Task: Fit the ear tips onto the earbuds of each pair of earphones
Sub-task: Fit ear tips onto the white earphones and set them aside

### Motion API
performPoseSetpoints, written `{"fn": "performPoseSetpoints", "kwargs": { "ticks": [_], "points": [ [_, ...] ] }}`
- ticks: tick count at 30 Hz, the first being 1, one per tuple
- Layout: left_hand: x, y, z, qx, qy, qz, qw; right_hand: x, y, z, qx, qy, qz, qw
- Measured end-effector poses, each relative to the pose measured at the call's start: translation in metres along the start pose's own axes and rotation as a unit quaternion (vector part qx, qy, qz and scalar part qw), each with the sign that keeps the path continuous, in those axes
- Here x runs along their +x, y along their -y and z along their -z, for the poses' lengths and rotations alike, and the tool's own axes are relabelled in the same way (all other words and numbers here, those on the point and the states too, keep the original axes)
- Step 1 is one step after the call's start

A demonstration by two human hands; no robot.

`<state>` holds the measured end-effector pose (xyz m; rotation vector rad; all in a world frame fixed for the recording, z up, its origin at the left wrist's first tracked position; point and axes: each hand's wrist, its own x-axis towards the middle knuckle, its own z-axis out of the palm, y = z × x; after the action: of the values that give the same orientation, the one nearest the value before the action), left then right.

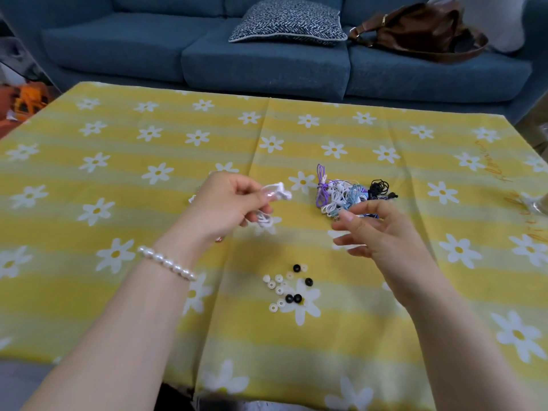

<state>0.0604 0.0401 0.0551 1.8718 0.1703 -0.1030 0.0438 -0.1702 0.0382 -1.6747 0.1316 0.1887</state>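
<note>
Now left hand (225, 207) pinches coiled white earphones (277, 193); right hand (375, 229) loose, holding nothing.

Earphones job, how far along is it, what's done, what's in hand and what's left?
Nothing looks finished from this view. The left hand grips a white earphone with its cord; the right hand is open and holds nothing. A tangled pile of earphones still waits beyond the hands, and loose white and black ear tips lie on the tablecloth, so most of the fitting remains.
</note>
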Motion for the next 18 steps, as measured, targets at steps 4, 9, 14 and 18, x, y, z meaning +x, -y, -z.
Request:
{"fn": "performPoseSetpoints", "kwargs": {
  "ticks": [4, 9, 14, 18],
  "points": [
    [0.013, 0.02, 0.038, 0.097, -0.106, -0.001, 0.99, 0.005, -0.008, 0.001, -0.112, 0.002, 0.004, 0.994],
    [0.025, 0.043, 0.059, 0.263, -0.191, 0.045, 0.945, 0.013, -0.02, 0.009, -0.247, 0.011, -0.017, 0.969],
    [0.03, 0.054, 0.055, 0.29, -0.186, 0.078, 0.935, 0.019, -0.027, 0.017, -0.309, 0.019, -0.026, 0.951],
    [0.032, 0.053, 0.049, 0.303, -0.188, 0.07, 0.932, 0.025, -0.031, 0.022, -0.316, 0.017, -0.025, 0.948]
  ]
}}
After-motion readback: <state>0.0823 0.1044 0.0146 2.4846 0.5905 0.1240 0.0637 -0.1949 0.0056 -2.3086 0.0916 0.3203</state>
